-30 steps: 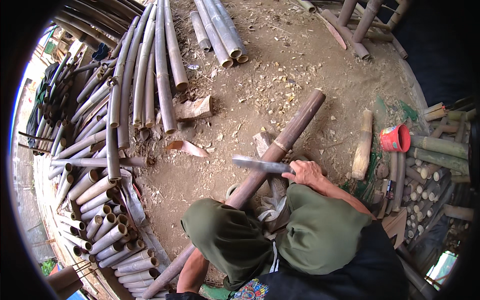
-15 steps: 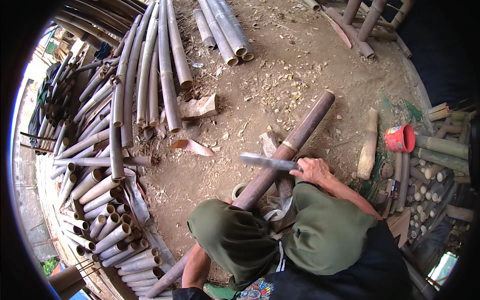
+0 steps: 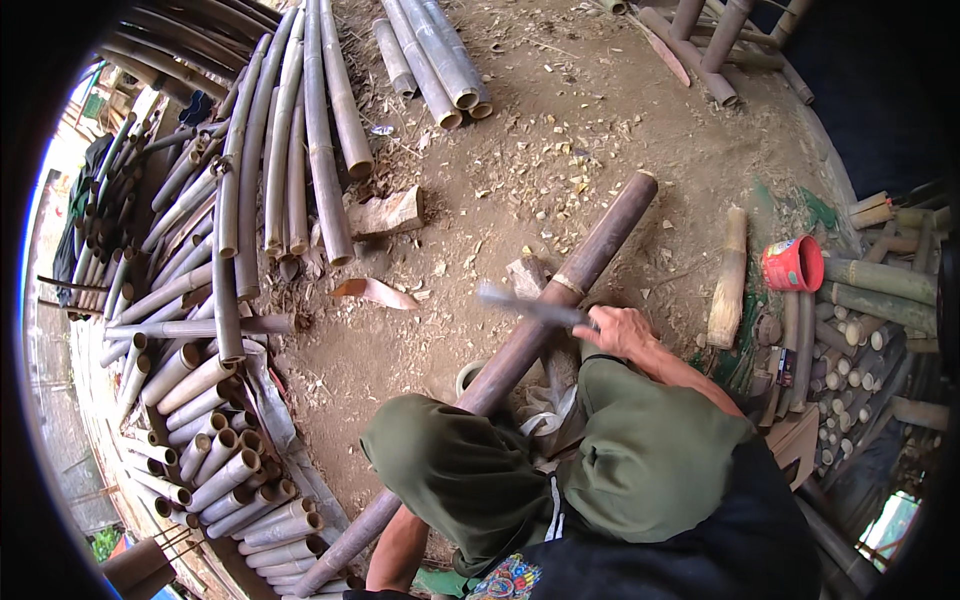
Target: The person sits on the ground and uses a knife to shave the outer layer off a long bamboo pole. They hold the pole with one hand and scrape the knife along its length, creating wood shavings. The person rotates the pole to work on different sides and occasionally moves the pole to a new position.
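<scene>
My right hand (image 3: 622,332) is closed around the handle of a machete (image 3: 535,309). Its blade points left and crosses over a long brown bamboo pole (image 3: 520,362), just below a pale ringed node; motion blurs the tip, and I cannot tell whether blade and pole touch. The pole slants from the upper right, passes behind my left knee and comes out again at lower left. Under its middle lies a short wooden block (image 3: 527,275). Of my left arm only the forearm (image 3: 398,550) shows, beside the pole; the left hand is hidden behind my leg.
Stacked bamboo tubes (image 3: 230,480) and long poles (image 3: 325,150) fill the left. A red bucket (image 3: 793,265) stands at right beside green bamboo (image 3: 880,290) and a pale split-ended piece (image 3: 729,280). Wood chips (image 3: 580,185) litter the dirt floor. A bamboo frame (image 3: 715,55) stands far right.
The machete blade has tilted, its tip now farther up over the pole, while my right hand stays closed on the handle. The whole view has shifted slightly.
</scene>
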A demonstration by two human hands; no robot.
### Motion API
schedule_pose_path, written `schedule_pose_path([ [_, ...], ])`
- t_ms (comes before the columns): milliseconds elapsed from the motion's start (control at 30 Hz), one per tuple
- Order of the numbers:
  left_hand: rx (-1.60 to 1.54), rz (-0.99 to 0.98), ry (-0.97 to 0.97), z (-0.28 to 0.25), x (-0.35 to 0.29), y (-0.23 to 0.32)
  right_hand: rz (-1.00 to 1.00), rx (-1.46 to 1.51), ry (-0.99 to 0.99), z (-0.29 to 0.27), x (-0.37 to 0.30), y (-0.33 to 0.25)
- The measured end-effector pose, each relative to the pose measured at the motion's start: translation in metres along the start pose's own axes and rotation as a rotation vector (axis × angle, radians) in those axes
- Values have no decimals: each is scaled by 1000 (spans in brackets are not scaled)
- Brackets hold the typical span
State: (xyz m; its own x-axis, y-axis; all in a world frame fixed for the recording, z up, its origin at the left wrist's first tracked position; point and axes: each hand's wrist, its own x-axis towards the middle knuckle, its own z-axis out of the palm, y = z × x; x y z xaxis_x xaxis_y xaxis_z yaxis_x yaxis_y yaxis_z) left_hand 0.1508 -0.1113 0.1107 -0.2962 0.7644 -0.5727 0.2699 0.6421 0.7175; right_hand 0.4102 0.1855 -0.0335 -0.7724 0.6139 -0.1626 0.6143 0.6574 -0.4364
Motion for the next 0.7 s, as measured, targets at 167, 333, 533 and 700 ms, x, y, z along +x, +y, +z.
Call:
schedule_pose_path([
  [167,12,15,-11,0,8,3,551,202,211,6,8,11],
  [333,21,6,4,-2,6,2,224,113,100,1,-1,5],
  [533,29,0,3,-4,4,1,29,-1,3,5,-4,1],
  [700,29,8,-10,-4,5,3,237,41,67,-3,2,5],
])
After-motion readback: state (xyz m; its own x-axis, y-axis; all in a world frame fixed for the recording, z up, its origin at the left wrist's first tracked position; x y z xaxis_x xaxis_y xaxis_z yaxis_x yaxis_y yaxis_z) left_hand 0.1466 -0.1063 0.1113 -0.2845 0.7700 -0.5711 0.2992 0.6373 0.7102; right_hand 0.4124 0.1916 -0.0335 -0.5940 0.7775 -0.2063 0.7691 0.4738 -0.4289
